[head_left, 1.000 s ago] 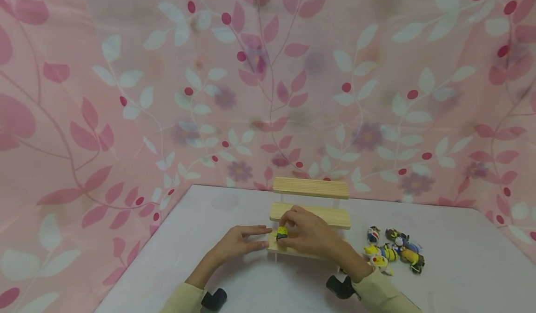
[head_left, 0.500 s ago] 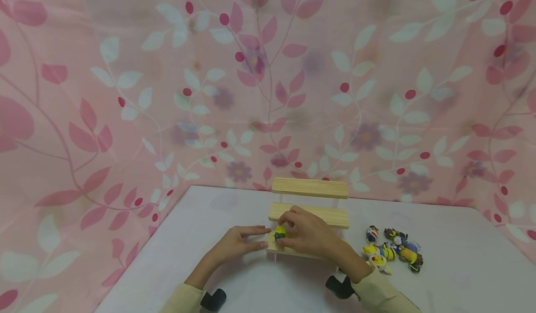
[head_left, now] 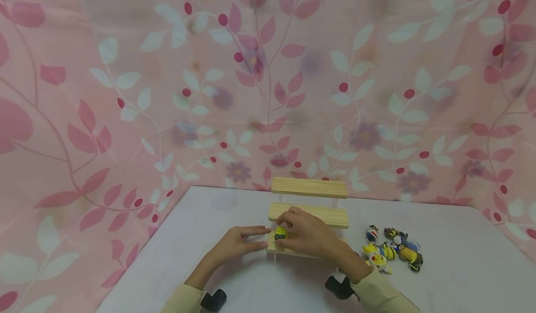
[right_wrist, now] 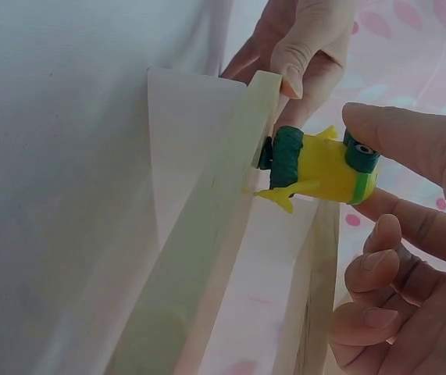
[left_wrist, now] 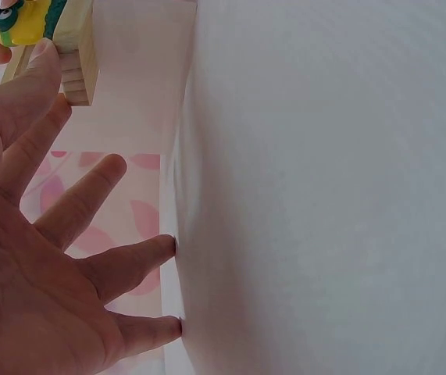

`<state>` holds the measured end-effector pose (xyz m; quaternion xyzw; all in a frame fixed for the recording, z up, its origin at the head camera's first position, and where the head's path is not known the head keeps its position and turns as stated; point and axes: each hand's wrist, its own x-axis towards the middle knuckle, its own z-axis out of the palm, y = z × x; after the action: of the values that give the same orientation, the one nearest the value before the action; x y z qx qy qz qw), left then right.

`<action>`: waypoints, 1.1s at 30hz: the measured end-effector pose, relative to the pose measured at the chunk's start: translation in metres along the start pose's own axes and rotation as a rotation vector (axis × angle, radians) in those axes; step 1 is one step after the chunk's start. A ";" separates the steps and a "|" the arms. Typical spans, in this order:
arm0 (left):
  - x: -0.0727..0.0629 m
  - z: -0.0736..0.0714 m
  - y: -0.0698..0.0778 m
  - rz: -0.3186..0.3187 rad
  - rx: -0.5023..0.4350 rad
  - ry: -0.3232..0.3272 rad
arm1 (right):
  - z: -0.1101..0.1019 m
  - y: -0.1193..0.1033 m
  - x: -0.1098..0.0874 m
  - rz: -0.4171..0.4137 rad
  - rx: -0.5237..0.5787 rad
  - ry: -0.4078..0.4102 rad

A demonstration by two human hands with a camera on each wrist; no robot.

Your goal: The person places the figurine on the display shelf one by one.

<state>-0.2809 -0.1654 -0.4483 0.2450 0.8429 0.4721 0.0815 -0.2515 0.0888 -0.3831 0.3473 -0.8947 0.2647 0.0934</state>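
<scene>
A small yellow and green Minion figurine with goggles stands on the lowest board of a three-step wooden rack, near its left end. My right hand pinches the figurine's head between thumb and index finger; the other fingers are loosely curled. My left hand is at the left end of that board, its thumb and index fingertip touching the end. In the left wrist view the remaining fingers are spread and straight, two fingertips down at the white tabletop.
Behind the lowest board rise the middle board and the top board on clear supports. Right of the rack lies a pile of several small toy figures. A pink floral cloth hangs behind the table.
The figurine has shifted slightly left and turned a little in my right fingers, from tilted to more upright on the board. My left hand has stayed in place.
</scene>
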 end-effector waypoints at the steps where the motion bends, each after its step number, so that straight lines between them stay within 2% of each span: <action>1: 0.000 0.000 0.000 0.000 0.003 0.000 | 0.000 0.000 0.000 -0.001 0.002 0.000; 9: 0.000 0.001 0.000 -0.017 0.001 -0.004 | 0.000 -0.001 0.000 -0.005 -0.007 0.014; 16: 0.000 0.001 0.000 -0.002 0.001 -0.001 | -0.006 -0.002 -0.005 0.016 -0.038 0.037; 28: -0.001 0.000 0.000 0.003 0.007 0.005 | -0.030 0.000 -0.029 0.062 -0.067 0.041; 33: -0.001 0.001 0.001 0.008 0.014 0.012 | -0.039 0.003 -0.039 0.084 -0.110 0.054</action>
<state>-0.2796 -0.1650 -0.4479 0.2461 0.8456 0.4680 0.0731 -0.2248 0.1338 -0.3654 0.2965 -0.9189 0.2280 0.1251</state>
